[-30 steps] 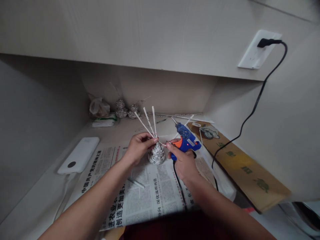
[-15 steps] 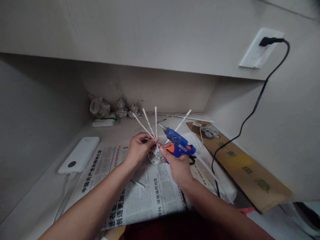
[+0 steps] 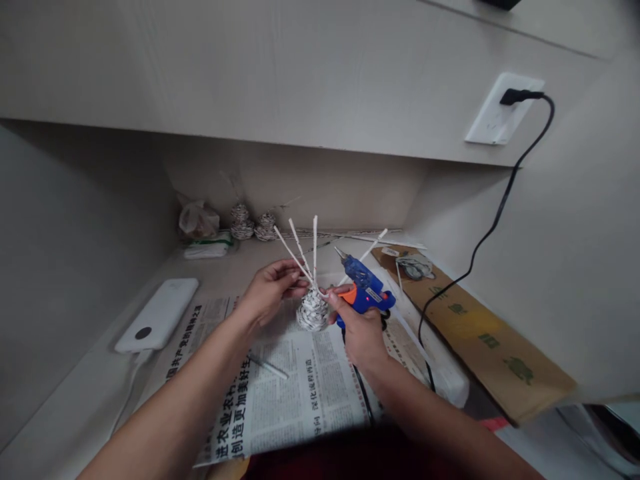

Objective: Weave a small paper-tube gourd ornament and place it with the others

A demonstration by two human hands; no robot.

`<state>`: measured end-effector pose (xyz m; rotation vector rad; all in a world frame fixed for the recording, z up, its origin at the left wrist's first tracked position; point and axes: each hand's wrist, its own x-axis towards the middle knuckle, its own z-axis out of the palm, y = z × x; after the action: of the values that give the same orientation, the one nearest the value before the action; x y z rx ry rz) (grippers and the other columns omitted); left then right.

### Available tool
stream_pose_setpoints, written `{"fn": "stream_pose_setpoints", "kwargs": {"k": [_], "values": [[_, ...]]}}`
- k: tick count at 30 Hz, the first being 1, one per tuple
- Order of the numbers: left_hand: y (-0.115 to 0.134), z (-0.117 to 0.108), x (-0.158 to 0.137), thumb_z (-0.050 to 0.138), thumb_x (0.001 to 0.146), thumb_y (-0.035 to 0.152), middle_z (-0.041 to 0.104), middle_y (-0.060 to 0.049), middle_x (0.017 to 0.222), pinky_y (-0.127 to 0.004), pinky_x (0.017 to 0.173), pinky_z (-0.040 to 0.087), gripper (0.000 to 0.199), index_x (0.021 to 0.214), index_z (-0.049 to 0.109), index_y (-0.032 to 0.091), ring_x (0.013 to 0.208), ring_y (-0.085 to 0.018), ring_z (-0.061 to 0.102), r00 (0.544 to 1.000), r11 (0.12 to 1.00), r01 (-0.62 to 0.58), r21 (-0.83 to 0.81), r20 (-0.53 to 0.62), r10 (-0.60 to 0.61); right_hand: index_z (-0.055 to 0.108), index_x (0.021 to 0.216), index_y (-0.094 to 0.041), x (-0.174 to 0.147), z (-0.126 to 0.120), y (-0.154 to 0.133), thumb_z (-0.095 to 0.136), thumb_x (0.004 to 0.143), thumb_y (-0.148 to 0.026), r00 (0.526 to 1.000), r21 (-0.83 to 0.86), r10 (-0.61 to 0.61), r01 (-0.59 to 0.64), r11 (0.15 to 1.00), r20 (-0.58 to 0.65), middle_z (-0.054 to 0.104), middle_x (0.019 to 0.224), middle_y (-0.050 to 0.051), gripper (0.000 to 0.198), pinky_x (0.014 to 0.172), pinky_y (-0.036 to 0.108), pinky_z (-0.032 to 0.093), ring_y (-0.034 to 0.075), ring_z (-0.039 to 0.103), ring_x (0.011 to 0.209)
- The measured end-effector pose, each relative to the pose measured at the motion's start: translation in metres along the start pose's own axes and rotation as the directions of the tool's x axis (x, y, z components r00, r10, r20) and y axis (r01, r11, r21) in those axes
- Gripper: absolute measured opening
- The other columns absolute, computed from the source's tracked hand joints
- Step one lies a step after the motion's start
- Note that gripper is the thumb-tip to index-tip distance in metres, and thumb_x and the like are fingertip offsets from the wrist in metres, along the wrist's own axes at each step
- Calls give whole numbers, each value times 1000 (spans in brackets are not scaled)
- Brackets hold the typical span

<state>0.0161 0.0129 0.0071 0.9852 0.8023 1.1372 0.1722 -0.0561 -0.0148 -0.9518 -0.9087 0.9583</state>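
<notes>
A small round body woven from rolled newspaper (image 3: 313, 313) stands upright on newspaper, with several white paper rods (image 3: 315, 250) fanning up from its top. My right hand (image 3: 363, 330) is closed around a blue hot glue gun (image 3: 367, 283) with an orange trigger, its nozzle pointing up and left. The thumb and forefinger of that hand also touch a bent paper rod at the top right of the woven body. Just left of the rods is my left hand (image 3: 273, 290), fingers loosely curled and apart, with nothing visible held in it.
Newspaper (image 3: 280, 413) covers the worktop. A white power bank (image 3: 159, 313) lies left; two woven paper gourds (image 3: 241, 223) and a plastic bag (image 3: 199, 221) stand at the back. Cardboard (image 3: 480, 327) lies right, by a black cord (image 3: 493, 227) running from the wall socket (image 3: 503, 110).
My left hand has let go of the rods' base and moved slightly left. My right hand and the glue gun have shifted a little right and down. The view has tilted slightly.
</notes>
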Motion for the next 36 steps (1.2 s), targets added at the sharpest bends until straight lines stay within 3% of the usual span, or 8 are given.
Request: {"fn": "stream_pose_setpoints", "kwargs": {"k": [3, 7, 13, 19, 26, 29, 32, 36], "values": [[1, -6, 3, 72, 68, 5, 70, -6, 80, -21, 62, 58, 26, 93, 65, 12, 68, -12, 68, 998, 997, 21, -72, -61, -25, 67, 81, -21, 0, 0, 3, 73, 73, -31, 1000, 31, 7, -7, 999, -6, 70, 85, 4, 14, 49, 31, 45, 18, 60, 60], [0, -7, 4, 75, 62, 0, 69, -4, 75, -19, 63, 57, 30, 89, 67, 11, 67, -10, 67, 997, 989, 80, -122, -5, -81, 67, 82, -21, 0, 1, 5, 74, 73, -31, 1000, 43, 19, -18, 999, -12, 70, 86, 5, 14, 49, 29, 45, 19, 63, 65], [0, -7, 1, 84, 57, 18, 67, -1, 68, -17, 55, 54, 30, 82, 69, 11, 56, -7, 62, 999, 998, 54, 18, -3, -54, 68, 82, -19, 1, 2, 1, 75, 71, -30, 999, 82, 41, -40, 996, -16, 71, 86, 6, 18, 48, 28, 45, 23, 66, 77], [1, -7, 0, 87, 52, 25, 68, -1, 68, -21, 61, 54, 36, 82, 71, 12, 59, -9, 63, 1000, 996, 21, 81, 7, -21, 67, 82, -19, 2, 3, -3, 77, 69, -28, 994, 159, 105, -100, 982, -24, 71, 84, 5, 19, 47, 26, 44, 25, 68, 80], [-4, -9, 6, 78, 65, 40, 69, -4, 68, -25, 63, 51, 34, 84, 70, 13, 62, -13, 62, 997, 973, -69, 220, 41, 62, 65, 83, -18, 2, 0, -1, 77, 70, -26, 996, 186, 88, -86, 979, -1, 71, 83, 3, 19, 48, 25, 43, 25, 69, 82], [-4, -9, 6, 70, 75, 43, 72, -8, 84, -31, 79, 51, 32, 91, 72, 15, 80, -17, 65, 983, 951, -158, 267, 137, 125, 65, 83, -18, 2, 0, 0, 77, 70, -26, 995, 189, 98, -97, 977, 5, 70, 83, 3, 19, 48, 24, 43, 23, 68, 79], [-5, -8, 3, 77, 69, 28, 67, -11, 115, -35, 94, 46, 44, 112, 67, 20, 109, -23, 60, 924, 949, -165, 270, 378, 53, 66, 82, -18, 3, 0, 1, 77, 69, -25, 995, 206, 101, -99, 973, 1, 70, 81, 3, 18, 48, 24, 42, 19, 67, 72], [-13, -6, 1, 75, 70, 22, 67, -11, 114, -39, 94, 45, 49, 118, 65, 20, 107, -25, 61, 870, 940, -166, 299, 492, -2, 67, 82, -17, 3, -3, 2, 76, 70, -26, 995, 198, 96, -94, 976, 0, 71, 86, 4, 18, 48, 25, 41, 17, 65, 68]]}}
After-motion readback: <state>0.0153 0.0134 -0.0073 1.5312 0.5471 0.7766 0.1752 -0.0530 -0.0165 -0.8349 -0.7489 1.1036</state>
